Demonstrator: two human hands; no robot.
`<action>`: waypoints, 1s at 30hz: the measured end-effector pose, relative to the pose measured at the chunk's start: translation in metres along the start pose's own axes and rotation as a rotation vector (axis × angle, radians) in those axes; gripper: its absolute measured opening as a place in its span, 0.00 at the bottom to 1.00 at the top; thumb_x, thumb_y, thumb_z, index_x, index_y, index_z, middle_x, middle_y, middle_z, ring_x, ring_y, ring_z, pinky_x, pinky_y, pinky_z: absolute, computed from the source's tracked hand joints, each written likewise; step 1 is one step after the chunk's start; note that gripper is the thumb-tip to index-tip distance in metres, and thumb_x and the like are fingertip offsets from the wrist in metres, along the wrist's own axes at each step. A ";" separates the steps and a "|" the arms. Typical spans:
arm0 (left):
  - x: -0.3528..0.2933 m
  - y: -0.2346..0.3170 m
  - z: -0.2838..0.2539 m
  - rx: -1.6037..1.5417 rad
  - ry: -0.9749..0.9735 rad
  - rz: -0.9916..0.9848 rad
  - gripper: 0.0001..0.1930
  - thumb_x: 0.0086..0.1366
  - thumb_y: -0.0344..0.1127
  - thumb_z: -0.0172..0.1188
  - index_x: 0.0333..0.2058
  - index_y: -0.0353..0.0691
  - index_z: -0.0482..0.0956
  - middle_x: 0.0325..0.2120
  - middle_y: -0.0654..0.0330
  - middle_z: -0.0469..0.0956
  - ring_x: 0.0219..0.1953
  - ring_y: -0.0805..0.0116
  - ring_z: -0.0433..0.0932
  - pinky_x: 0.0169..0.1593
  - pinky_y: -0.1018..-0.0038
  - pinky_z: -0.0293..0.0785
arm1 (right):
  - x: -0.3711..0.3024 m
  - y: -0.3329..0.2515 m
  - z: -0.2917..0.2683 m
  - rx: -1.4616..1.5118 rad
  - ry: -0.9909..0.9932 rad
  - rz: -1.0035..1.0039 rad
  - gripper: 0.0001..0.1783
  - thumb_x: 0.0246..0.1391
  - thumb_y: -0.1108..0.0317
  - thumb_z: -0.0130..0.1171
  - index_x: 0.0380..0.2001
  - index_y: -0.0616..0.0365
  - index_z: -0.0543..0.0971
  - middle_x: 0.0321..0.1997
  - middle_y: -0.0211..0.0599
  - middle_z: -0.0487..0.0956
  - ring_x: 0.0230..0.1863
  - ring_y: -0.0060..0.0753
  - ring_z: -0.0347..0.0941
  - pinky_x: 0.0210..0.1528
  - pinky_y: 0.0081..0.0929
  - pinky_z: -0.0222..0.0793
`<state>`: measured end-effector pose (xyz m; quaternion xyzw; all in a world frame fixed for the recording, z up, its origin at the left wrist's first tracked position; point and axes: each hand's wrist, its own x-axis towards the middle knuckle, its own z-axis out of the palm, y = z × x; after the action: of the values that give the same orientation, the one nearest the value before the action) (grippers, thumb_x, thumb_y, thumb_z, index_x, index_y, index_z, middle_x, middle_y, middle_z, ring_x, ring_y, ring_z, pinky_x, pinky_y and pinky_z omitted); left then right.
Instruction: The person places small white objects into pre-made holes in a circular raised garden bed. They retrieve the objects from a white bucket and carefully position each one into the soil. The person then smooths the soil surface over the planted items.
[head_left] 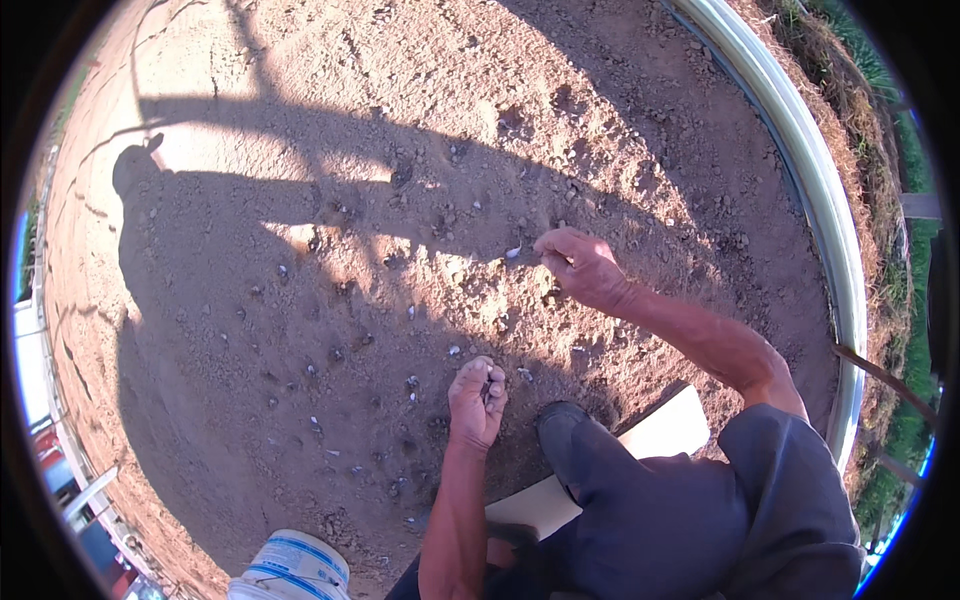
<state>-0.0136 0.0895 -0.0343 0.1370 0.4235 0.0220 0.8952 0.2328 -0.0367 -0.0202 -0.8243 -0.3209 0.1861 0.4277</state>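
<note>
My right hand [588, 272] is low over the bare soil [230, 330], its fingers drawn together in a pinch. Just left of its fingertips lies a small white clove [513, 252], which looks like garlic. Whatever those fingers pinch is too small to make out. Nearer to me, my left hand [477, 402] is held with curled fingers, and I cannot tell what is inside them. Close beside it are a pale clove [454, 350] and another clove [525, 374] on the ground. Several more cloves dot the soil, with small hollows among them.
A white bucket with blue bands [300, 562] stands at the lower left. Under my legs is a pale board [672, 425], with my dark shoe [560, 430] next to it. Along the right runs a curved pale edging [828, 190], with dry grass [880, 230] beyond.
</note>
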 end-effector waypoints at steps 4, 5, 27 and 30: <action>-0.022 0.007 0.004 0.022 0.024 0.021 0.08 0.69 0.36 0.57 0.42 0.38 0.75 0.28 0.62 0.74 0.22 0.81 0.68 0.19 0.86 0.59 | -0.078 -0.043 0.046 0.224 -0.232 -0.045 0.10 0.51 0.78 0.61 0.38 0.59 0.78 0.36 0.41 0.81 0.38 0.37 0.79 0.40 0.30 0.76; -0.027 0.013 0.002 0.023 -0.005 0.010 0.08 0.69 0.36 0.56 0.42 0.38 0.75 0.28 0.63 0.74 0.22 0.81 0.68 0.19 0.86 0.59 | -0.101 -0.046 0.055 0.291 -0.250 -0.038 0.10 0.50 0.78 0.62 0.38 0.60 0.79 0.36 0.42 0.81 0.39 0.39 0.80 0.41 0.31 0.76; -0.485 0.227 -0.247 0.327 1.298 1.036 0.09 0.71 0.40 0.55 0.39 0.40 0.73 0.22 0.69 0.67 0.17 0.85 0.60 0.15 0.89 0.51 | -0.182 -0.047 0.104 -0.067 -0.580 -0.667 0.13 0.43 0.75 0.61 0.36 0.57 0.79 0.33 0.40 0.80 0.34 0.45 0.79 0.34 0.36 0.77; -0.475 0.214 -0.288 0.433 1.403 0.856 0.11 0.70 0.41 0.55 0.37 0.39 0.75 0.22 0.68 0.68 0.18 0.83 0.63 0.18 0.85 0.57 | -0.185 -0.047 0.102 -0.099 -0.548 -0.635 0.13 0.42 0.75 0.61 0.35 0.57 0.79 0.33 0.41 0.80 0.34 0.46 0.79 0.34 0.37 0.77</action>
<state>-0.5216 0.2865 0.2051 0.4084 0.7870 0.3571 0.2937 0.0224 -0.0840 -0.0329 -0.6241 -0.6694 0.2418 0.3224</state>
